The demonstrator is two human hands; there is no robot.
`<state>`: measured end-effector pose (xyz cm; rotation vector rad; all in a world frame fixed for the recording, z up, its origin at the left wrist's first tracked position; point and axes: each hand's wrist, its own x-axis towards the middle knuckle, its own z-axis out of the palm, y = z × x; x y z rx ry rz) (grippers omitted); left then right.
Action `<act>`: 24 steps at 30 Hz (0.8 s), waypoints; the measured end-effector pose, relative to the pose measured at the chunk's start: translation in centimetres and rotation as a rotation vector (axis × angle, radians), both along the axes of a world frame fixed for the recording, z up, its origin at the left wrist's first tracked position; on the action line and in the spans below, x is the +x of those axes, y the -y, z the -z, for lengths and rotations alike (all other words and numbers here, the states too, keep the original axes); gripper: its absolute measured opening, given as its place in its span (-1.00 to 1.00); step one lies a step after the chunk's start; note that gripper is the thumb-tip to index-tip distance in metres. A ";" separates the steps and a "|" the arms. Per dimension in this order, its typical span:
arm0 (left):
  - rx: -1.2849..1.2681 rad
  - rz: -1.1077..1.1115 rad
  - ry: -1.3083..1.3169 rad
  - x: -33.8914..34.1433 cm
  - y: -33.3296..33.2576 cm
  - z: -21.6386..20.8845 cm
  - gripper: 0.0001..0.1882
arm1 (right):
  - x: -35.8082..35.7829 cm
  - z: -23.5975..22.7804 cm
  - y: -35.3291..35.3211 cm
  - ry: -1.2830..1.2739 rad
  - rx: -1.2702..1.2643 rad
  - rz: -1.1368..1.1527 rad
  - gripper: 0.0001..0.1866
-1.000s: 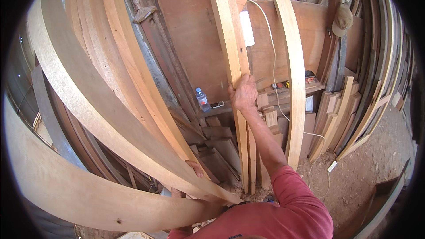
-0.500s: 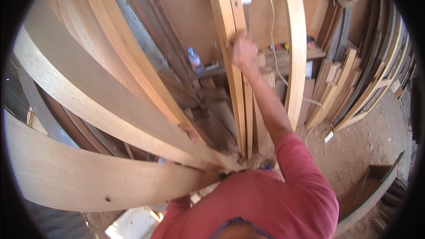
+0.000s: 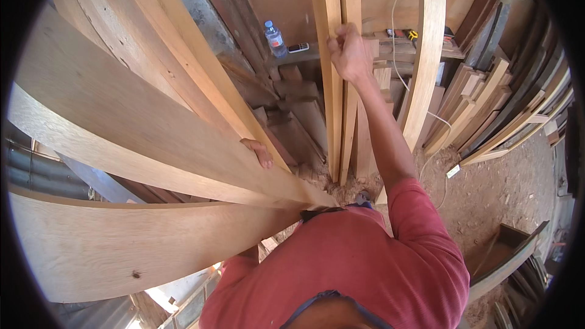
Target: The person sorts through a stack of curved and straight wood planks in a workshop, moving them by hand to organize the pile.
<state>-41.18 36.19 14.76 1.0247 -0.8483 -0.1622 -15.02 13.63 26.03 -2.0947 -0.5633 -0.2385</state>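
My left hand [image 3: 259, 153] shows only as fingers curled over the edge of a wide pale wooden board [image 3: 152, 113]; the board hides the rest of it. Below that board, another wide board [image 3: 134, 247] with a dark knot covers most of my left forearm. My right arm reaches forward. Its hand [image 3: 352, 55] is closed at a pair of narrow upright timbers, with curled fingers across the left timber [image 3: 329, 97] and the knuckles before the right timber [image 3: 348, 122]. Both timbers stand close together on the floor.
A curved wooden piece [image 3: 425, 55] stands right of my arm, with a white cable [image 3: 396, 30] beside it. A water bottle [image 3: 275, 39] and a phone [image 3: 298, 47] rest on a ledge behind. Timber offcuts [image 3: 469, 103] lean at right; an open wooden box [image 3: 503, 256] lies on the floor.
The whole view has shifted, with the background higher in the picture. My right hand stays at the narrow timbers, lower against the bench behind. More of my left fingers shows over the board.
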 end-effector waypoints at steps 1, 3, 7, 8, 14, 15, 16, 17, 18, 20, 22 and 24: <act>-0.028 -0.025 -0.020 -0.3 0.1 0.5 -0.53 | -0.9 1.0 0.5 -0.015 -0.030 -0.004 -0.63; -0.020 -0.034 -0.107 -0.3 0.1 0.7 -0.58 | -1.5 3.8 1.9 -0.040 -0.088 -0.005 -0.60; -0.005 -0.034 -0.216 -0.6 0.6 -1.1 -0.56 | -1.3 6.7 3.6 0.085 -0.039 0.090 -0.55; -0.015 -0.035 -0.205 -0.7 0.5 -0.8 -0.59 | -1.9 5.5 4.5 -0.129 -0.063 0.023 -0.56; -0.281 -0.340 -0.353 -2.6 4.0 -2.4 -0.46 | -9.1 -0.5 4.8 -0.243 0.320 -0.768 -0.26; -0.336 -0.496 -0.365 -3.3 6.2 -3.8 -0.42 | -10.4 -1.7 4.3 -0.173 0.356 -0.910 -0.18; -0.328 -0.636 -0.369 -3.7 7.9 -5.3 -0.40 | -11.2 -2.8 3.3 -0.154 0.402 -1.040 -0.10; -0.299 -0.740 -0.365 -3.9 8.4 -5.9 -0.39 | -12.1 -3.4 2.0 -0.137 0.440 -1.172 -0.02; -0.246 -0.821 -0.362 -3.8 8.7 -6.3 -0.36 | -13.2 -4.6 1.1 -0.215 0.470 -1.245 0.12; -0.136 -0.916 -0.356 -2.8 8.9 -6.9 -0.32 | -14.1 -4.8 -1.0 -0.247 0.521 -1.287 0.21; -0.085 -0.972 -0.347 -2.6 9.4 -7.2 -0.26 | -15.3 -4.2 -3.3 -0.439 0.771 -1.387 0.28; -0.080 -1.037 -0.336 -2.6 9.4 -6.8 -0.20 | -14.9 -3.7 -2.7 -0.433 0.728 -1.334 0.28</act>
